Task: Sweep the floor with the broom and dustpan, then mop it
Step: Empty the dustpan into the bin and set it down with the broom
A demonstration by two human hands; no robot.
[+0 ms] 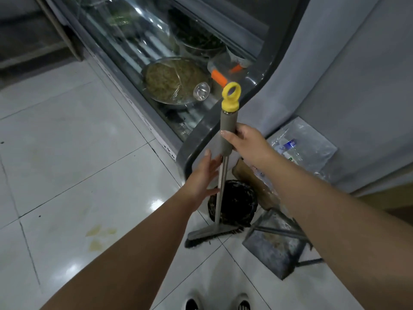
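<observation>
**Broom held upright by the display fridge**

The right hand (245, 144) grips the grey sleeve of the broom (223, 175), which stands at the corner of the display fridge (201, 139). The left hand (205, 175), fingers straight, touches its metal pole. The dustpan (272, 249) lies on the floor right of the broom's bristles, a black bin (237, 202) behind them.

My right hand (248, 144) grips the broom handle (227, 133) high up, arm outstretched; my left hand (204, 177) (fingers straight) rests flat against the shaft lower down.
</observation>
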